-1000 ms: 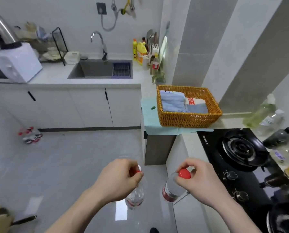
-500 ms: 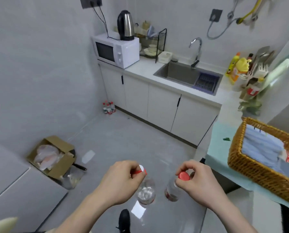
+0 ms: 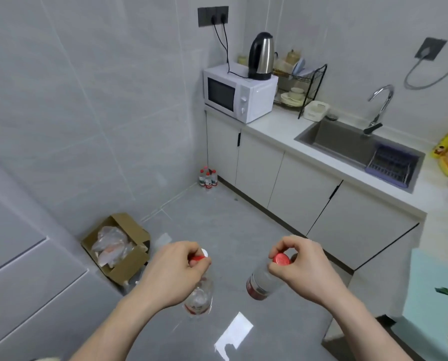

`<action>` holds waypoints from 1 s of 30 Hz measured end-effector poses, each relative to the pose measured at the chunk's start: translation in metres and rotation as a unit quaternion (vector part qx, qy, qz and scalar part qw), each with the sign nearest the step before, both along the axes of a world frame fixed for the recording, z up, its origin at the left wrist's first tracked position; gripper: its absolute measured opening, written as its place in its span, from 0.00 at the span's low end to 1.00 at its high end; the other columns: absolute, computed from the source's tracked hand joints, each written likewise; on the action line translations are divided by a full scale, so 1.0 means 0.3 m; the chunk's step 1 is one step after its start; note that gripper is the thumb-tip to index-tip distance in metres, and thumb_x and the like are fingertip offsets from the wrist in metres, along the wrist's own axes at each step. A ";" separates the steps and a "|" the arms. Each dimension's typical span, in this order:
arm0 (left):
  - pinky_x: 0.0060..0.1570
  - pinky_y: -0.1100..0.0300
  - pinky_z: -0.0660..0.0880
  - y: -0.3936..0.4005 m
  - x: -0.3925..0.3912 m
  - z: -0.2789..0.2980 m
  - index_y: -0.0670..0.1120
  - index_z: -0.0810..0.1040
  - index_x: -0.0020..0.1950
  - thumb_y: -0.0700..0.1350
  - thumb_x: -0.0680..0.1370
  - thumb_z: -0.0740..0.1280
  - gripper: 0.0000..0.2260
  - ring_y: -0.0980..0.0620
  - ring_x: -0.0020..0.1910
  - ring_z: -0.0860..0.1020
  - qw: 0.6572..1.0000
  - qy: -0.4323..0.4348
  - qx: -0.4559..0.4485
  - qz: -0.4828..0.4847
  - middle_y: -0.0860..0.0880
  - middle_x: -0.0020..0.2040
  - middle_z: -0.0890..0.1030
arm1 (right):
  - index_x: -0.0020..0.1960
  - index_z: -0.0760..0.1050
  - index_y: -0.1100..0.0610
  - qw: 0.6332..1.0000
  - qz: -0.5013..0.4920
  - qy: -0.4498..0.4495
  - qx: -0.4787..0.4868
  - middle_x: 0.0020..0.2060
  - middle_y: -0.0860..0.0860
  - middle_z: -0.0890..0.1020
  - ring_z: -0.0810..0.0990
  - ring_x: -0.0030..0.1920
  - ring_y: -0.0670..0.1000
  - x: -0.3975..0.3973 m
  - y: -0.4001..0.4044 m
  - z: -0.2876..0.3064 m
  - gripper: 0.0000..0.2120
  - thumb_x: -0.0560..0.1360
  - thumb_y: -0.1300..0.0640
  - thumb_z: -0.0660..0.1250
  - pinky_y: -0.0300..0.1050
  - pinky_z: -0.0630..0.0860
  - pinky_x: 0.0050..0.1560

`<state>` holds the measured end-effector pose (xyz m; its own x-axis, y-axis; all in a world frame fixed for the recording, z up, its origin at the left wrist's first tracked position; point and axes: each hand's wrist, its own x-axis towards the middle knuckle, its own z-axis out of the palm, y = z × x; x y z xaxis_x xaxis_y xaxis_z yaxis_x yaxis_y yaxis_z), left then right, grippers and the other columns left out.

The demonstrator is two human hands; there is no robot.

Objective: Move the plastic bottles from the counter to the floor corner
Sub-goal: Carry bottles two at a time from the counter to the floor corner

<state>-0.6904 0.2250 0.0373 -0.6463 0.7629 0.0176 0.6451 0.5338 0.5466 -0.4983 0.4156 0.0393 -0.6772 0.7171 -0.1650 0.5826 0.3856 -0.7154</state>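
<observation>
Head view: left hand (image 3: 174, 272) clamped on the red cap of a clear bottle (image 3: 199, 299), which hangs below it over the floor (image 3: 238, 225). Right hand (image 3: 299, 267) pinches the cap of a second bottle (image 3: 263, 281), tilted. Hands apart. Since half a second ago the view has swung left; wicker basket mostly out of frame. Bottle cluster (image 3: 207, 177) stands in floor corner, beside cabinet (image 3: 222, 144), now nearer centre. Cardboard box (image 3: 118, 243) against left wall.

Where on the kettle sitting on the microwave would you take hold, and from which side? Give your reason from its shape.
Take the kettle by the black handle on its left side, coming from the left at handle height. It stands upright on the microwave, its steel body is smooth and tapering, and the dish rack crowds its right side. This is a judgement.
</observation>
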 end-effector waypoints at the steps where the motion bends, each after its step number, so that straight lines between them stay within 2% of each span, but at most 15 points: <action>1: 0.37 0.55 0.72 0.008 -0.040 0.001 0.43 0.72 0.36 0.56 0.76 0.67 0.18 0.52 0.35 0.72 1.000 0.003 -0.001 0.005 0.49 0.32 0.75 | 0.40 0.80 0.47 1.000 0.001 0.000 -0.002 0.43 0.42 0.82 0.72 0.27 0.44 -0.037 0.013 0.003 0.05 0.64 0.53 0.72 0.40 0.72 0.31; 7: 0.38 0.53 0.74 0.109 -0.275 -0.032 0.47 0.72 0.35 0.58 0.76 0.67 0.17 0.53 0.33 0.72 1.000 -0.007 0.000 0.029 0.52 0.30 0.73 | 0.40 0.81 0.46 1.000 0.022 -0.013 -0.010 0.43 0.41 0.82 0.72 0.27 0.43 -0.261 0.147 0.009 0.05 0.66 0.55 0.71 0.40 0.71 0.31; 11: 0.37 0.54 0.73 0.225 -0.431 -0.057 0.47 0.73 0.35 0.58 0.75 0.69 0.18 0.53 0.31 0.71 0.999 -0.019 -0.001 0.048 0.54 0.28 0.73 | 0.39 0.81 0.46 0.999 0.046 -0.023 -0.011 0.43 0.41 0.83 0.74 0.27 0.41 -0.424 0.269 -0.013 0.05 0.67 0.56 0.71 0.35 0.69 0.30; 18: 0.32 0.58 0.65 0.433 -0.660 -0.056 0.46 0.71 0.32 0.58 0.76 0.71 0.20 0.54 0.28 0.67 0.995 -0.058 0.009 0.076 0.54 0.25 0.69 | 0.39 0.80 0.46 0.995 0.100 -0.024 -0.016 0.42 0.41 0.81 0.74 0.30 0.41 -0.752 0.511 -0.049 0.05 0.65 0.54 0.70 0.37 0.70 0.33; 21: 0.31 0.58 0.64 0.500 -0.766 -0.056 0.49 0.70 0.30 0.58 0.76 0.71 0.20 0.54 0.28 0.67 0.994 -0.063 0.012 0.090 0.54 0.25 0.69 | 0.39 0.80 0.46 0.991 0.130 -0.024 -0.004 0.42 0.40 0.81 0.74 0.31 0.41 -0.920 0.602 -0.046 0.04 0.65 0.54 0.70 0.39 0.73 0.36; 24: 0.31 0.56 0.65 0.549 -0.876 -0.059 0.54 0.71 0.30 0.59 0.76 0.70 0.19 0.54 0.27 0.66 0.992 -0.070 0.007 0.103 0.54 0.25 0.69 | 0.39 0.80 0.46 0.988 0.154 -0.031 0.000 0.42 0.40 0.81 0.74 0.32 0.41 -1.071 0.664 -0.041 0.04 0.66 0.54 0.71 0.37 0.72 0.35; 30: 0.34 0.57 0.69 0.656 -1.137 -0.097 0.47 0.75 0.35 0.60 0.76 0.68 0.19 0.54 0.30 0.72 0.989 -0.086 -0.002 0.121 0.53 0.29 0.74 | 0.39 0.80 0.46 0.984 0.171 -0.041 -0.009 0.40 0.42 0.81 0.74 0.30 0.42 -1.357 0.765 -0.067 0.04 0.65 0.54 0.73 0.38 0.72 0.34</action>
